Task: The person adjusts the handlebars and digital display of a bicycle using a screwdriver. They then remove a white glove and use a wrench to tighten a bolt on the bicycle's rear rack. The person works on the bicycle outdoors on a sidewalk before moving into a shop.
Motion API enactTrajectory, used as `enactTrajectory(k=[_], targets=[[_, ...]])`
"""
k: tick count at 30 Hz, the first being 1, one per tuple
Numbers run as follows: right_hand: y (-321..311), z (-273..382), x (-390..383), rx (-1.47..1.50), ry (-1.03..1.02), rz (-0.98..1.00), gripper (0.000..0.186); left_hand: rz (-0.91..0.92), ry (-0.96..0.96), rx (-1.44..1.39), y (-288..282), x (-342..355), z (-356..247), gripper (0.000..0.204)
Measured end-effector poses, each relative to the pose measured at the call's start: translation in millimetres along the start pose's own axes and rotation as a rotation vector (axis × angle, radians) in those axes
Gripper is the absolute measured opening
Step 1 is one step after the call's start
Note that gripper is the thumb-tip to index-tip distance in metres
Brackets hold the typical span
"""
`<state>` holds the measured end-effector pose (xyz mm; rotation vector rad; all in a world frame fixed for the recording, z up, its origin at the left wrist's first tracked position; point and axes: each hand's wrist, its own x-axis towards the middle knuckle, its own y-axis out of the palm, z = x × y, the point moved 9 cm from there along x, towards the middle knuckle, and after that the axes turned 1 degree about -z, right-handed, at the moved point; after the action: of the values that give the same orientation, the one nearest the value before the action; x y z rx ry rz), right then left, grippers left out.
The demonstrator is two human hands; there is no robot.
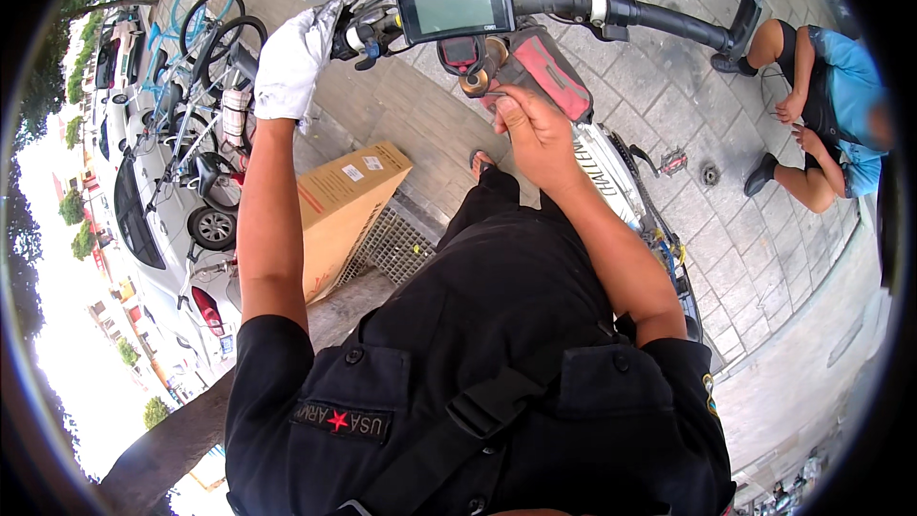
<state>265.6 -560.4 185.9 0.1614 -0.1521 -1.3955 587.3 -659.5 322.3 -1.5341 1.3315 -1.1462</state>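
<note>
My left hand (291, 65), covered in white cloth or a glove, is closed around the left end of a bicycle handlebar (669, 23). A wide display (456, 8) sits at the bar's middle, with a small black-and-red device (462, 54) just below it. My bare right hand (537, 134) is closed, thumb and forefinger pinched beside the brass-coloured round parts (475, 83) near the stem. A thin dark bit shows at those fingertips, too small to name. Next to that hand, a grey-and-red frame bag (552, 72) lies over the white bicycle frame (609, 172).
Another person (841, 105) in blue crouches at the right, near a loose pedal (672, 162) and a small round part (710, 174) on the paving. A cardboard box (351, 196) stands at my left. Beyond it are parked bicycles (205, 86) and a silver car (158, 201).
</note>
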Motion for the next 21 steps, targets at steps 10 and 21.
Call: enactTrajectory(k=[10, 21], targets=[[12, 0, -6, 0.166, 0.176, -0.130, 0.031, -0.106, 0.136, 0.147, -9, -5, -18, 0.043], [2, -8, -10, 0.257, 0.277, -0.149, 0.026, -0.103, 0.135, 0.100, -31, -17, -49, 0.027]])
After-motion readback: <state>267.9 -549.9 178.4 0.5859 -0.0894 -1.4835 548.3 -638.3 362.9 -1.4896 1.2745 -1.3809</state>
